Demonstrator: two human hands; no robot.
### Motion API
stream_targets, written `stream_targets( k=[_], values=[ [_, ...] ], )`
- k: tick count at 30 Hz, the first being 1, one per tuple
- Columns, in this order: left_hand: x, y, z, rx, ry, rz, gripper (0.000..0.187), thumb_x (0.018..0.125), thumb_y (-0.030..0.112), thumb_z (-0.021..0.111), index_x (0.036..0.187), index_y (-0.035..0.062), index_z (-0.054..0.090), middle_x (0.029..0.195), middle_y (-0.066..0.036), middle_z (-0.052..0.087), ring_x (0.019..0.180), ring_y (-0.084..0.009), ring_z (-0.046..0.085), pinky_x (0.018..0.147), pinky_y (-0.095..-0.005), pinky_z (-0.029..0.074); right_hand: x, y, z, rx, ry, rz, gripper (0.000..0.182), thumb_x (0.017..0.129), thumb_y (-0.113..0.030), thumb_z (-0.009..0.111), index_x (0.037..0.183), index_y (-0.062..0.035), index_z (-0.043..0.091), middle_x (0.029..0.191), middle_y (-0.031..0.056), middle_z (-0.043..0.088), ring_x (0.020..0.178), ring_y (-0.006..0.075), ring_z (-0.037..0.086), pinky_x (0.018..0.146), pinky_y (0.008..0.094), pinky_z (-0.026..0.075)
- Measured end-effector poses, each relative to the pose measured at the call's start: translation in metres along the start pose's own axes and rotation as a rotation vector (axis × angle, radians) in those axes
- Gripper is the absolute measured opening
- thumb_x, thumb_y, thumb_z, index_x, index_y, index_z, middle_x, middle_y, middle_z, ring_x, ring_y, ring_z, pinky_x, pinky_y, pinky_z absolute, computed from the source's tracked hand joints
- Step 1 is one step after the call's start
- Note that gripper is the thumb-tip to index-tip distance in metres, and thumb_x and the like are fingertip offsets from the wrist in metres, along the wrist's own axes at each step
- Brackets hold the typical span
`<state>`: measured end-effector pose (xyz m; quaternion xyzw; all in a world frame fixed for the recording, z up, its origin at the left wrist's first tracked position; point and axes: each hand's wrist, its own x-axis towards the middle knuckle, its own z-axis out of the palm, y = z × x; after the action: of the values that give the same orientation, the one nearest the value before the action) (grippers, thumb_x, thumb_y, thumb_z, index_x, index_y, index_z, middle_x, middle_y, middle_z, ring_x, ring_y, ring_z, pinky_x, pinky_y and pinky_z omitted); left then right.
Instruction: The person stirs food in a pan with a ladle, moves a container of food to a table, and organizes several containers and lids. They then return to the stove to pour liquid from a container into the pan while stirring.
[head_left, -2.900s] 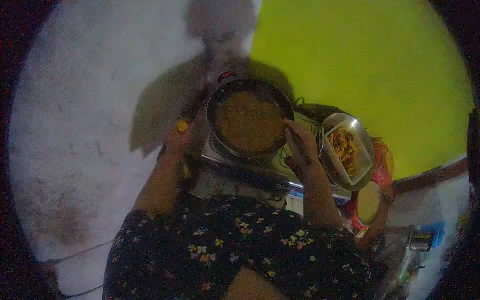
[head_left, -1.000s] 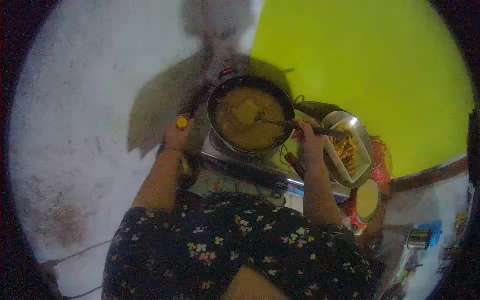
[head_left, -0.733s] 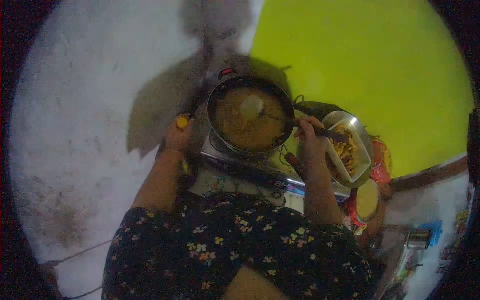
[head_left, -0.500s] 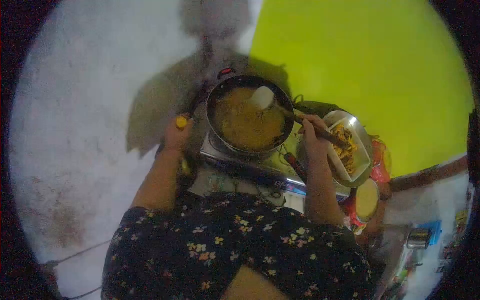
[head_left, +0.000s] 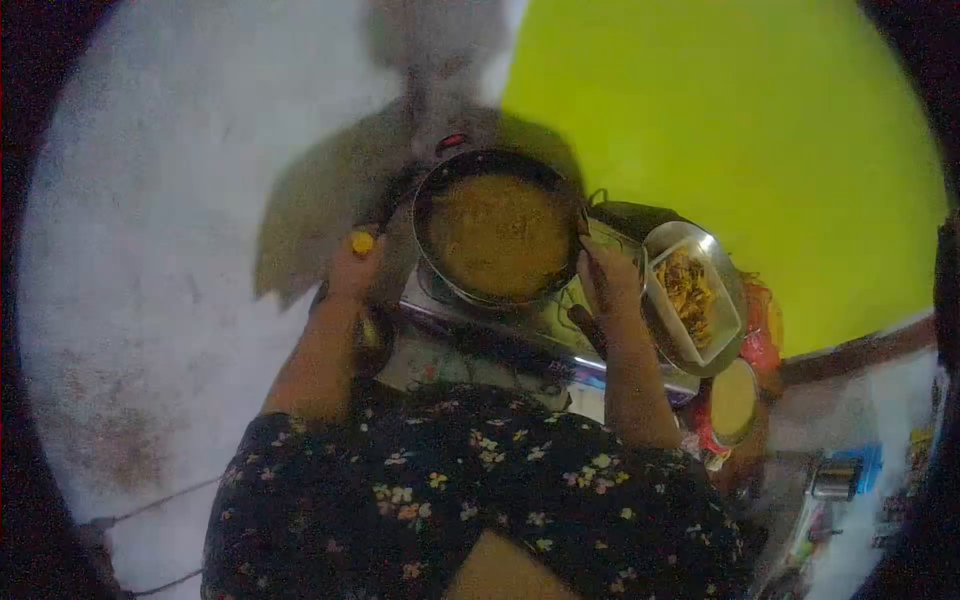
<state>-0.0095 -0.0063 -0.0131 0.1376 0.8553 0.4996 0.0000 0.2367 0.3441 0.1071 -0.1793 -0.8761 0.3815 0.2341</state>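
Observation:
My left hand (head_left: 352, 272) is closed left of the stove, with a small round yellow end (head_left: 362, 242) showing at its top. What it grips is otherwise hidden. A dark deep frying pan (head_left: 421, 232) with a red-and-black side handle (head_left: 452, 142) sits on the stove. Golden-brown food or liquid (head_left: 500, 238) fills it. At the pan's right rim, my right hand (head_left: 610, 275) is closed around the spatula, mostly hidden; a short dark piece (head_left: 583, 228) shows at the fingertips and the pale head is out of sight. Below the fingers lies a dark handle (head_left: 587, 328).
Right of the stove (head_left: 545, 350), a metal plate (head_left: 730, 290) holds a white tray (head_left: 728, 335) with orange-brown strips. Beside them are a red packet (head_left: 762, 325) and a round container (head_left: 734, 402) with a pale yellow top. A wall (head_left: 180, 200) stands left.
The spatula's pale head and long brown handle have gone from sight. My right hand has moved slightly left and down against the pan's rim. My left hand stays in place.

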Motion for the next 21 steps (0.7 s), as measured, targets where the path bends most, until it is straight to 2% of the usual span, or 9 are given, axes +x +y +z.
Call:
stream_targets(
  k=[1, 3, 5, 8, 11, 13, 15, 17, 21],
  values=[
    [-0.004, 0.013, -0.003, -0.002, 0.008, 0.018, 0.033, 0.081, 0.032, 0.068, 0.105, 0.0085, 0.063, 0.101, -0.013, 0.065, 0.094, -0.0280, 0.063, 0.082, -0.0384, 0.049, -0.002, 0.010, 0.008, 0.474, -0.005, 0.249, 0.011, 0.085, -0.018, 0.062, 0.092, -0.0099, 0.065, 0.078, 0.0073, 0.063, 0.066, 0.0250, 0.061, 0.066, 0.0352, 0.049],
    [-0.007, 0.024, -0.006, 0.023, 0.008, 0.026, 0.033, 0.081, 0.031, 0.068, 0.103, 0.0080, 0.064, 0.099, -0.013, 0.065, 0.093, -0.0278, 0.063, 0.081, -0.0383, 0.049, -0.005, 0.018, 0.016, 0.608, 0.103, 0.213, 0.012, 0.087, -0.020, 0.061, 0.093, -0.0101, 0.065, 0.078, 0.0062, 0.064, 0.063, 0.0224, 0.061, 0.062, 0.0332, 0.048],
    [-0.007, 0.028, -0.007, 0.080, -0.008, 0.006, 0.033, 0.080, 0.031, 0.069, 0.102, 0.0073, 0.064, 0.098, -0.013, 0.065, 0.092, -0.0282, 0.063, 0.081, -0.0385, 0.049, -0.008, 0.013, 0.027, -0.091, 0.304, -0.345, 0.014, 0.088, -0.021, 0.060, 0.094, -0.0094, 0.066, 0.078, 0.0053, 0.064, 0.062, 0.0194, 0.060, 0.059, 0.0305, 0.047],
    [-0.006, 0.016, -0.002, -0.078, 0.032, -0.045, 0.034, 0.081, 0.033, 0.067, 0.103, 0.0069, 0.064, 0.097, -0.014, 0.065, 0.093, -0.0295, 0.063, 0.081, -0.0393, 0.049, -0.004, 0.032, 0.031, 0.120, 0.127, 0.093, 0.025, 0.090, -0.021, 0.059, 0.111, -0.0090, 0.065, 0.092, 0.0062, 0.063, 0.074, 0.0177, 0.059, 0.074, 0.0319, 0.049],
    [-0.010, 0.036, -0.007, -0.059, 0.027, -0.010, 0.035, 0.081, 0.034, 0.067, 0.103, 0.0070, 0.064, 0.098, -0.014, 0.066, 0.093, -0.0298, 0.063, 0.081, -0.0398, 0.049, -0.006, 0.004, 0.024, 0.205, 0.034, 0.561, 0.026, 0.090, -0.023, 0.060, 0.110, -0.0074, 0.064, 0.091, 0.0055, 0.062, 0.073, 0.0156, 0.057, 0.075, 0.0307, 0.048],
    [-0.008, 0.032, -0.006, -0.028, 0.034, 0.027, 0.036, 0.080, 0.034, 0.068, 0.104, 0.0070, 0.063, 0.101, -0.015, 0.065, 0.095, -0.0303, 0.063, 0.081, -0.0401, 0.049, -0.003, 0.057, 0.039, 0.296, 0.065, 0.320, 0.028, 0.090, -0.024, 0.059, 0.113, -0.0079, 0.063, 0.090, 0.0049, 0.062, 0.076, 0.0153, 0.056, 0.074, 0.0312, 0.048],
    [-0.007, 0.026, -0.005, 0.007, 0.040, 0.013, 0.036, 0.080, 0.033, 0.068, 0.105, 0.0070, 0.063, 0.103, -0.015, 0.065, 0.096, -0.0307, 0.063, 0.081, -0.0403, 0.049, -0.005, 0.066, 0.042, 0.332, 0.093, 0.232, 0.029, 0.090, -0.025, 0.059, 0.113, -0.0079, 0.062, 0.090, 0.0044, 0.061, 0.079, 0.0154, 0.056, 0.074, 0.0318, 0.048],
    [-0.006, 0.021, -0.005, 0.045, 0.046, -0.049, 0.037, 0.079, 0.031, 0.069, 0.106, 0.0070, 0.063, 0.103, -0.016, 0.064, 0.096, -0.0312, 0.063, 0.082, -0.0405, 0.049, -0.013, 0.019, 0.028, 0.280, 0.112, 0.234, 0.028, 0.090, -0.024, 0.059, 0.113, -0.0070, 0.062, 0.091, 0.0044, 0.061, 0.082, 0.0159, 0.056, 0.075, 0.0325, 0.048],
    [-0.005, 0.012, -0.002, 0.046, 0.084, 0.069, 0.035, 0.080, 0.028, 0.069, 0.107, 0.0071, 0.063, 0.103, -0.016, 0.065, 0.096, -0.0308, 0.063, 0.083, -0.0402, 0.049, -0.019, -0.021, 0.016, 0.130, 0.107, 0.018, 0.026, 0.091, -0.022, 0.058, 0.109, -0.0043, 0.063, 0.099, 0.0069, 0.063, 0.091, 0.0178, 0.059, 0.080, 0.0329, 0.049]
  ],
)
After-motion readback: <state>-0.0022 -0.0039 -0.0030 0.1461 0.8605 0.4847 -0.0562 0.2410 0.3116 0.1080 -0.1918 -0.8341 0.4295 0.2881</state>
